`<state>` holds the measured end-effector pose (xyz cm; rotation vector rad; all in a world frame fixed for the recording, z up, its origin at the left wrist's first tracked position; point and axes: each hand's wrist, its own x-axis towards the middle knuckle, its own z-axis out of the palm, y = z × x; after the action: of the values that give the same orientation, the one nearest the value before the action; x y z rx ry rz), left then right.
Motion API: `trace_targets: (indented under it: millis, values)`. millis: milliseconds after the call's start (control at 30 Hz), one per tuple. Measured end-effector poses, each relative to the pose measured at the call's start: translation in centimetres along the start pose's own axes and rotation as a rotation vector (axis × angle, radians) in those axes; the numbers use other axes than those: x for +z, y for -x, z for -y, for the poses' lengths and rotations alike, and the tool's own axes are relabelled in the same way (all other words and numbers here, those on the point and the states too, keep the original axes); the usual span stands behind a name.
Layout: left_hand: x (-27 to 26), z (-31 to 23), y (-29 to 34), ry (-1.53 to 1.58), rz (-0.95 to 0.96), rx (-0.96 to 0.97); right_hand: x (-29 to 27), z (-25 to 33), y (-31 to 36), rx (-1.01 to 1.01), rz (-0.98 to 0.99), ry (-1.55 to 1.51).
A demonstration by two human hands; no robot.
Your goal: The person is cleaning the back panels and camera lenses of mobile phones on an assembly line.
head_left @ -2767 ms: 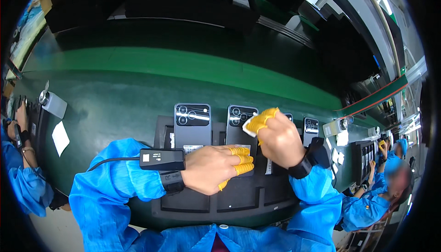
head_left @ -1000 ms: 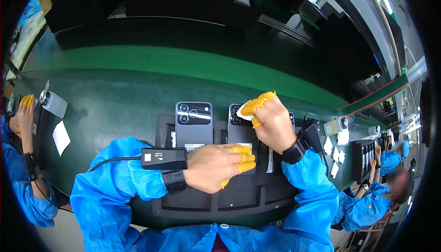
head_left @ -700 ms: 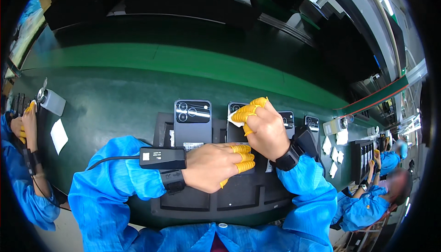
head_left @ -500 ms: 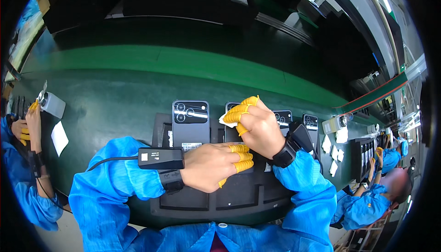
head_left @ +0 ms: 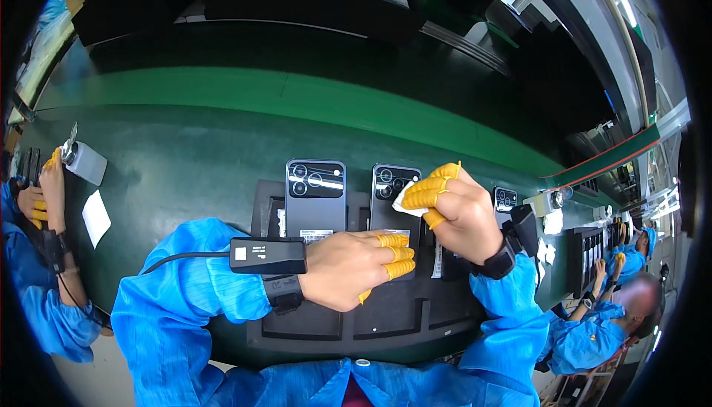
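Note:
A black tray (head_left: 300, 327) in front of me holds several dark grey phones, lying back side up with their camera blocks at the far end. My left hand (head_left: 354, 267), with yellow finger cots, rests with its fingers stretched across the lower part of the second phone (head_left: 387, 214). My right hand (head_left: 463, 210), also in yellow cots, pinches a folded white wipe (head_left: 403, 198) at that phone's right edge, by the camera block. Left of it lies another phone (head_left: 317, 214), untouched. A phone at the right (head_left: 506, 199) is partly covered by my right wrist.
A co-worker's hand (head_left: 52, 181) is at a white bottle (head_left: 89, 164) on the left, near a white sheet (head_left: 96, 218). On the right stand another bottle (head_left: 545, 203), white wipes (head_left: 546, 251) and a black rack (head_left: 586, 258). More co-workers sit beyond. A green bench (head_left: 185, 155) spans the view.
My right hand has moved right with the wipe, uncovering the second phone's camera block and hiding the phone beside it. My left hand stays on the second phone; the view has shifted slightly.

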<state>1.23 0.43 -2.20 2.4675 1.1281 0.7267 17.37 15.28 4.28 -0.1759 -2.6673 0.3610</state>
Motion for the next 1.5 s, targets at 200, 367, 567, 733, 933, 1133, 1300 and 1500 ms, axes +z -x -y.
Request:
trace_targets:
  millis: [200,367,567,733,933,1133,1300,1500]
  values:
    - [0.4,0.0,-0.2,0.008,-0.038,0.012,1.8,-1.7,-0.9,-0.022,-0.142,0.106]
    - [0.7,0.1,-0.3,0.034,-0.015,0.011,2.8,-2.1,-0.6,0.016,-0.089,0.053]
    - [0.0,-0.3,-0.5,0.019,-0.041,0.007,3.7,-1.1,-0.7,-0.044,-0.087,0.048]
    - [-0.5,-0.3,-0.7,0.012,-0.012,0.014,4.0,-0.6,-1.0,-0.055,-0.101,0.003]
    - [-0.6,-0.5,-0.5,0.047,0.02,-0.038,1.0,-0.5,-0.9,-0.014,0.223,-0.147]
    - [0.3,-0.1,-0.5,-0.016,-0.037,0.014,-1.3,-1.3,-1.0,0.069,-0.037,0.169]
    - [0.3,0.0,-0.6,0.02,0.03,-0.021,1.7,-1.7,-1.7,-0.049,-0.09,0.281]
    - [0.4,0.0,-0.2,0.002,-0.01,0.014,2.1,-2.1,-1.0,-0.216,-0.009,0.497]
